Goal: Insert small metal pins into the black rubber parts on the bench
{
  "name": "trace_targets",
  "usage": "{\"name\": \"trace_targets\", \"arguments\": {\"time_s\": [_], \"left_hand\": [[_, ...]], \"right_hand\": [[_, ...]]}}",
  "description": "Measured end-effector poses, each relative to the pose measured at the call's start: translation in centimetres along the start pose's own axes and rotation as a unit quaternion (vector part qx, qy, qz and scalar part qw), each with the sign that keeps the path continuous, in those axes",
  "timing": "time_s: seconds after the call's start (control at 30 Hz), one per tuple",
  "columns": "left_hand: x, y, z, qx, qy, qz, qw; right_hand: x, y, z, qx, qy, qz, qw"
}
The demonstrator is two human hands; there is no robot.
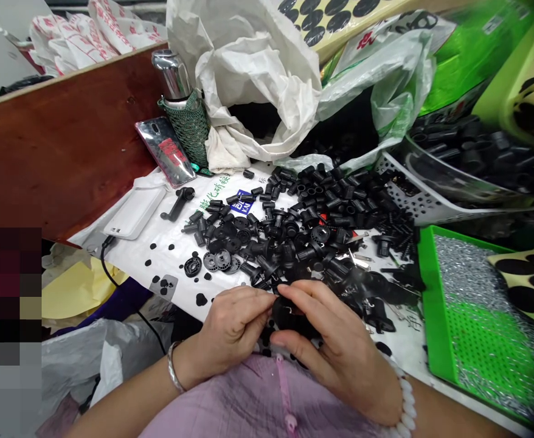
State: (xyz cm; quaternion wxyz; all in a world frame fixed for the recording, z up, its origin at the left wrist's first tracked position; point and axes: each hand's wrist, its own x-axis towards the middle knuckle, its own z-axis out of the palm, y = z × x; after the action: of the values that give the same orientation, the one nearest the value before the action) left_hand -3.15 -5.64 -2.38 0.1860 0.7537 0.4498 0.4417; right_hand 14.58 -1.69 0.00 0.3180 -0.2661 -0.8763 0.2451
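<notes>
At the near side of the table (171, 249), nearer than the pile of black pieces (289, 230), held a black part (289, 315) in the curled right hand (340, 334), with the left hand (237, 322) bunched at its left, grip there impossible to tell. Seemed light, stiff, smooth; likely best taken by the sides. Appeared to point left, with long axis roughly left-right, partly hidden.

A: Site type?
B: Workshop, by the look: black plastic parts (319, 233) heaped loose across a white-covered worktop (176, 243).
A: Other signs?
B: Green tray (438, 316) of small metal pieces (468, 274); open white sack (260, 73) behind.
</notes>
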Motion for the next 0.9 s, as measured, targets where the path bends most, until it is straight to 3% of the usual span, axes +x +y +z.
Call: {"name": "trace_targets", "arguments": {"time_s": [0.37, 0.67, 0.8, 0.9], "left_hand": [[0.3, 0.0, 0.2, -0.046, -0.004, -0.041, 0.998], [0.1, -0.4, 0.1, 0.038, -0.019, 0.013, 0.999], [0.1, -0.4, -1.4, 0.053, -0.019, -0.015, 0.998], [-1.0, -1.6, -3.8, 0.131, 0.056, -0.074, 0.987]], "right_hand": [[0.6, 0.6, -1.4, -0.007, 0.001, -0.007, 1.0], [1.0, 1.0, -0.8, -0.014, -0.045, -0.012, 0.999], [0.9, 1.5, -0.9, 0.01, -0.034, 0.008, 0.999], [0.4, 2.3, -1.2, 0.025, -0.01, 0.036, 0.999]]}}
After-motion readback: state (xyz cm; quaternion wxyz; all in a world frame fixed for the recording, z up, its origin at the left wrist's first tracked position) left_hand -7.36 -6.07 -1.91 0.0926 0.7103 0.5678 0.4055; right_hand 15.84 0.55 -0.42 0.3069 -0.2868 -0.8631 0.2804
